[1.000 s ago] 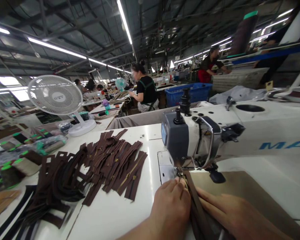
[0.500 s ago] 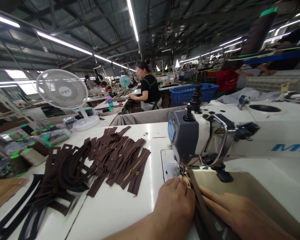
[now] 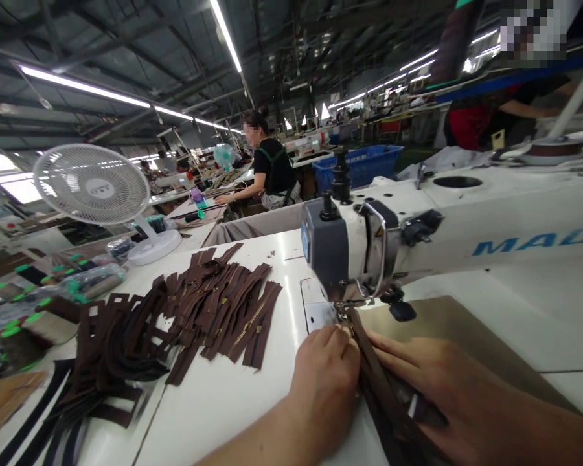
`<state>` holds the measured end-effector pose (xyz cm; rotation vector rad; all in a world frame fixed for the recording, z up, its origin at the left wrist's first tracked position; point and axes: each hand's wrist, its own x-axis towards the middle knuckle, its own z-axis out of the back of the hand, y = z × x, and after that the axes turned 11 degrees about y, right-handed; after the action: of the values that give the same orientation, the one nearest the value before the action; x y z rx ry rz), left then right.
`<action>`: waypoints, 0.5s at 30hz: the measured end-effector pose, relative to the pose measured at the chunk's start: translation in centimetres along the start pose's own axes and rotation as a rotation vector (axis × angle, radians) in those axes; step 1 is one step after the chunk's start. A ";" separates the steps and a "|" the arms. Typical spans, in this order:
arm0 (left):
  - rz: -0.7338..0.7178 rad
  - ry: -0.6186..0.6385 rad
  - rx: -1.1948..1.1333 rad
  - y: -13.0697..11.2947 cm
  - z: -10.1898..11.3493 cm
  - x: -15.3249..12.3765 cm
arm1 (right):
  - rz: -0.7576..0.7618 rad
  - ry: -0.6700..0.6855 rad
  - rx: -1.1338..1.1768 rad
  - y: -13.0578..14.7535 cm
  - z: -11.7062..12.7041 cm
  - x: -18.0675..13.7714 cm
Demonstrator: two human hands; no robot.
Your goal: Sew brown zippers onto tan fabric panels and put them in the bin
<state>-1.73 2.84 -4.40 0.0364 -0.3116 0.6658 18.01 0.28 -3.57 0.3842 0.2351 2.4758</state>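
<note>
Under the needle area of the white sewing machine [image 3: 388, 252] lies a brown fabric strip [image 3: 376, 369] with a brass-toothed zipper [image 3: 353, 329] along its left edge. My left hand [image 3: 325, 382] is closed with bent fingers on the zipper's left side, close to the presser foot; its fingertips are partly hidden. Along the strip's right edge, my right hand [image 3: 432, 382] has its front fingers stretched forward, with the strip running past its thumb side. A dark item with a pale part [image 3: 412, 406] shows below that palm; I cannot make out what it is.
Brown zipper pieces [image 3: 223, 304] are heaped to the left, beside curved dark strips [image 3: 121, 343]. Thread spools [image 3: 48, 323] and a white fan [image 3: 94, 188] stand farther left. A co-worker [image 3: 274, 162] sits beyond the table, near a blue basket [image 3: 357, 165].
The whole view has shifted, so the machine and hands appear farther left. Both hands stay at the strip by the presser foot. The co-worker's arm reaches farther forward.
</note>
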 end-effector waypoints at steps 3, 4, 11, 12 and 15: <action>0.045 0.008 0.002 0.4 -0.3 0.2 | -0.011 0.039 0.055 -0.3 0.3 0.5; 0.062 0.017 0.006 0.6 -0.4 0.3 | -0.018 0.047 0.059 -0.5 0.4 0.7; 0.057 0.103 -0.031 1.0 0.5 0.1 | -0.060 0.046 0.049 -1.5 0.3 1.4; 0.043 0.105 -0.049 0.8 0.7 -0.3 | -0.078 0.045 0.056 -1.2 0.1 1.1; -0.008 0.085 -0.138 0.2 1.2 -1.5 | -0.125 0.040 0.072 0.3 -0.8 -0.4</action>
<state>-3.29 1.88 -3.67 -0.1226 -0.2747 0.6349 17.91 -0.22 -4.31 0.3401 0.3548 2.3579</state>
